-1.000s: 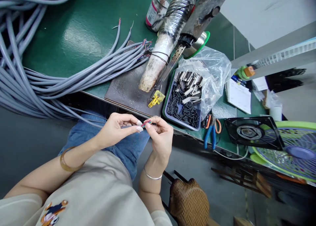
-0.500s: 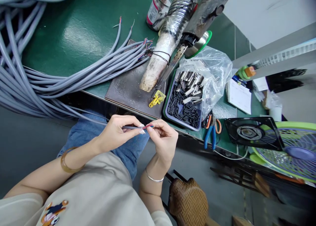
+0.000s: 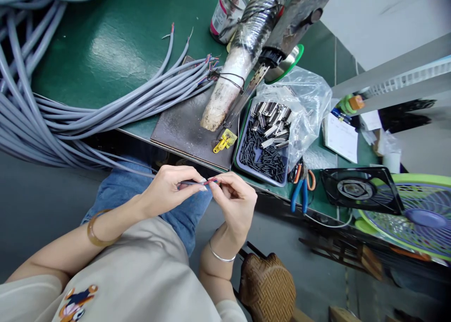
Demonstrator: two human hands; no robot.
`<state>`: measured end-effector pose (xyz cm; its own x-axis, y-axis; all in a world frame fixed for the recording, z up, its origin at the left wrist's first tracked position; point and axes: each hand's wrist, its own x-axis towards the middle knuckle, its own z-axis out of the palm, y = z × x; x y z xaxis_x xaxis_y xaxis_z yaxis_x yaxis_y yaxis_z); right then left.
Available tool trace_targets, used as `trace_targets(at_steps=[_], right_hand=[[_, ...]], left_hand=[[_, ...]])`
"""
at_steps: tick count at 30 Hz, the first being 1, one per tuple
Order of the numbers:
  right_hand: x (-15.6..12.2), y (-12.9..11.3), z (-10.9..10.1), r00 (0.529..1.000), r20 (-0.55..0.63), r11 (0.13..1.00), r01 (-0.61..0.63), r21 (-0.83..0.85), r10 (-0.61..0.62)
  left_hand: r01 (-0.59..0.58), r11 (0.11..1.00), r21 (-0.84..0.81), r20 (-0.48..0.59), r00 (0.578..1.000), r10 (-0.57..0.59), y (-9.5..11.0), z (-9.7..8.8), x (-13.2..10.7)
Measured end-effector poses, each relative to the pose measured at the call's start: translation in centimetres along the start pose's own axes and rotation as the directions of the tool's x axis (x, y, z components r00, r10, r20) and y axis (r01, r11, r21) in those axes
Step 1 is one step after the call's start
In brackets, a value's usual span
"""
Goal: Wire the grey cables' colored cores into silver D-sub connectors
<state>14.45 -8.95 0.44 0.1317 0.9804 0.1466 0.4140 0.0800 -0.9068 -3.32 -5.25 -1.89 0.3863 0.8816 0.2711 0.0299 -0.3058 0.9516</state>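
Basically pinching a round grey plastic cable point(image 3: 190, 183) with left hand point(image 3: 171, 188), plus its thin red-and-blue wires point(image 3: 209, 181) with right hand point(image 3: 235, 197) just alongside.

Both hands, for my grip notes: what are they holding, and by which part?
The left hand pinches a gray cable near its end; the right hand pinches the thin colored wires emerging there, between thumb and forefinger.

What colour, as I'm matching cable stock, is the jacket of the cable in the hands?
Grey: the cable jacket shows best in the head view.
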Motion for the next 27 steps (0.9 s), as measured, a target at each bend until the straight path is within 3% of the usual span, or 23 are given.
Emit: trace_targets(at_steps=[4, 9, 13, 18, 21, 24, 27], right_hand=[[0.1, 0.1, 0.4, 0.997, 0.008, 0.995, -0.075, 0.064, 0.075], [0.3, 0.9, 1.8, 0.986, 0.050, 0.944, -0.167, 0.285, 0.159], [0.0, 0.4, 2.7, 0.993, -0.058, 0.966, -0.081, 0.247, 0.098], [-0.4, -0.5, 2.9, 0.968, -0.222, 0.992, 0.106, -0.062, -0.117], [-0.5, -0.3, 2.3, 0.986, -0.153, 0.995, 0.049, -0.087, -0.062], [-0.5, 0.1, 1.5, 0.997, -0.076, 0.999, -0.033, 0.021, 0.034], [-0.4, 0.3, 1.2, 0.983, -0.177, 0.995, -0.042, 0.090, 0.058]], left_hand=[[0.129, 0.989, -0.069, 0.044, 0.991, -0.126, 0.4, 0.0, 0.3], [0.366, 0.890, -0.273, 0.122, 0.931, -0.345, 1.5, 0.0, 0.8], [0.352, 0.895, -0.274, 0.073, 0.936, -0.346, 1.7, 0.3, 0.9], [0.304, 0.895, -0.326, -0.015, 0.945, -0.326, 1.6, 0.8, 0.8], [0.281, 0.881, -0.382, -0.045, 0.946, -0.321, 1.7, 0.8, 0.9], [0.310, 0.852, -0.422, -0.038, 0.933, -0.358, 1.9, 0.4, 1.2], [0.348, 0.825, -0.444, -0.004, 0.921, -0.390, 1.9, 0.1, 1.4]])
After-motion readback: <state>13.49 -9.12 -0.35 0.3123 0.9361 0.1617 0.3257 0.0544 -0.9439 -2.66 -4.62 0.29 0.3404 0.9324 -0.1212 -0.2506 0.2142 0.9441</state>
